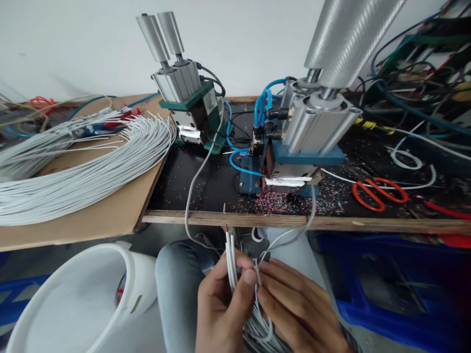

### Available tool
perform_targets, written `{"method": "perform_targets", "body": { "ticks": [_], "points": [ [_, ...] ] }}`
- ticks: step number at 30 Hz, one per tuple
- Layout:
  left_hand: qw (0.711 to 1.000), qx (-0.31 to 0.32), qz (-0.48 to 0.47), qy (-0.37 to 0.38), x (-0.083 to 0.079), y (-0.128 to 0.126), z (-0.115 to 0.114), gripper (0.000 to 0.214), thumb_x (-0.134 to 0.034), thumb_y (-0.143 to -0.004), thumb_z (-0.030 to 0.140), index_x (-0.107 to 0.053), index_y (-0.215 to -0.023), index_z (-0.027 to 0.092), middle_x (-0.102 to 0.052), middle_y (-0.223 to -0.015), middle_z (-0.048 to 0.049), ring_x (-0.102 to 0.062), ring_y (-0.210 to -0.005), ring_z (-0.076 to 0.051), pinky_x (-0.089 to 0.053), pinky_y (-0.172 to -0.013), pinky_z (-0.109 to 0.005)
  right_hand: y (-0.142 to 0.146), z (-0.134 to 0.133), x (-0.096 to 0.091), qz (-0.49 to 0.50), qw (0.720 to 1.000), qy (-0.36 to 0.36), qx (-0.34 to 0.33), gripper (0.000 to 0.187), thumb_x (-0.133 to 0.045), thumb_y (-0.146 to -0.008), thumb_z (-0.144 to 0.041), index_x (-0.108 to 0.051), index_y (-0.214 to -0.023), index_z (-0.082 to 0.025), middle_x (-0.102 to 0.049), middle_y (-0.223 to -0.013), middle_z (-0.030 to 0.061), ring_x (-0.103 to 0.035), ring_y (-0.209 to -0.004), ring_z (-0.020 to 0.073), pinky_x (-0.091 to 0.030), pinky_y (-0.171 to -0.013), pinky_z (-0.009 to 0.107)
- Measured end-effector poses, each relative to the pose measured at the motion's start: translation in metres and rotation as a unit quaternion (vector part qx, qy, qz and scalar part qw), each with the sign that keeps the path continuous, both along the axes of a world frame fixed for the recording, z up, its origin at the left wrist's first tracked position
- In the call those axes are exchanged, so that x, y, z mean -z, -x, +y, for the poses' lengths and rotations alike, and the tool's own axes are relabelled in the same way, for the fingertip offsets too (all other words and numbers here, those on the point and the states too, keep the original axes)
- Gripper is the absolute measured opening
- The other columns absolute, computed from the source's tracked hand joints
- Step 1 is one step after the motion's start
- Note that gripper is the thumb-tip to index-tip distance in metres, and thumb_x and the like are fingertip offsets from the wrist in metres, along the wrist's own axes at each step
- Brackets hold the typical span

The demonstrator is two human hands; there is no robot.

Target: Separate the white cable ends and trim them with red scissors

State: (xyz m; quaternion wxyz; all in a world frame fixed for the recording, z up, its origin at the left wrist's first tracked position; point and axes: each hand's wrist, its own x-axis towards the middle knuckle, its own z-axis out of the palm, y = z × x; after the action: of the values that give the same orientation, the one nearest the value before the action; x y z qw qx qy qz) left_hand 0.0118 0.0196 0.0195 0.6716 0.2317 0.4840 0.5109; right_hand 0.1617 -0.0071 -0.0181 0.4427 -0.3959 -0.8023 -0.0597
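Several thin white wires [231, 260] stand up in a small bunch low in the view, over the person's lap and just below the bench [294, 221] edge. The left hand [221, 309] is closed round the bunch, thumb pressed against it, while the right hand [294, 304] pinches one wire end between thumb and fingertips, touching the left thumb. These wires look light, springy and smooth-jacketed, likely to slide through a loose hold, so a firm pinch near the cut ends, with the rest gathered lower down, seems the surest place to take them. Below the hands the wires loop out of view, and the bottom edge cuts off both wrists. Straight ahead on the bench sits a blue pneumatic wire-stripping machine [294, 157], with coloured insulation scraps [279, 201] strewn before it; a green machine [191, 113] stands behind to the left. A large bundle of white wires [91, 162] lies on cardboard, orange scissors [379, 193] to the right, a white bucket [84, 299] below.
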Motion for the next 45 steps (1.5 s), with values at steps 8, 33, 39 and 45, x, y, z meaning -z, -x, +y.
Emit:
{"method": "perform_targets", "body": {
  "ticks": [8, 33, 39, 45],
  "points": [
    [0.998, 0.033, 0.041, -0.042, 0.026, 0.027, -0.006, 0.032, -0.074, -0.09, 0.05, -0.082, -0.099, 0.02, -0.042, -0.063, 0.0063, -0.02, -0.047, -0.004, -0.014, -0.044, -0.021, 0.021, 0.006, 0.082, 0.055, 0.984, 0.151, 0.079, 0.05, -0.055, -0.083, -0.003, -0.074, -0.12, -0.03, -0.081, -0.073, 0.0046, -0.076, -0.052, 0.0296, -0.065, -0.039, 0.032],
    [0.976, 0.041, 0.211, -0.043, 0.021, 0.009, -0.014, 0.032, -0.075, -0.087, 0.052, -0.071, -0.077, 0.022, -0.052, -0.06, 0.0049, -0.038, -0.051, -0.011, -0.032, -0.047, -0.022, 0.035, 0.003, 0.02, 0.536, 0.628, 0.548, -0.136, 0.028, -0.067, -0.089, -0.052, -0.064, -0.08, -0.026, -0.045, -0.055, -0.0083, -0.043, -0.037, 0.0091, -0.042, -0.033, 0.02],
    [0.974, 0.049, 0.217, -0.046, 0.018, 0.014, -0.01, 0.025, -0.078, -0.084, 0.044, -0.071, -0.079, 0.021, -0.047, -0.058, 0.0077, -0.034, -0.051, -0.01, -0.027, -0.048, -0.023, 0.034, 0.002, 0.012, 0.463, 0.701, 0.53, -0.115, 0.027, -0.062, -0.092, -0.049, -0.062, -0.077, -0.027, -0.044, -0.056, -0.0079, -0.04, -0.041, 0.0082, -0.032, -0.035, 0.019],
    [0.962, 0.059, 0.248, -0.094, 0.016, 0.019, -0.005, 0.015, -0.073, -0.083, 0.028, -0.069, -0.07, 0.021, -0.053, -0.064, 0.0041, -0.039, -0.057, -0.013, -0.03, -0.053, -0.026, 0.025, 0.007, 0.005, 0.324, 0.824, 0.459, -0.081, 0.025, -0.056, -0.098, -0.042, -0.066, -0.079, -0.027, -0.063, -0.066, -0.0038, -0.062, -0.06, 0.0157, -0.045, -0.052, 0.027]
  ]
}}
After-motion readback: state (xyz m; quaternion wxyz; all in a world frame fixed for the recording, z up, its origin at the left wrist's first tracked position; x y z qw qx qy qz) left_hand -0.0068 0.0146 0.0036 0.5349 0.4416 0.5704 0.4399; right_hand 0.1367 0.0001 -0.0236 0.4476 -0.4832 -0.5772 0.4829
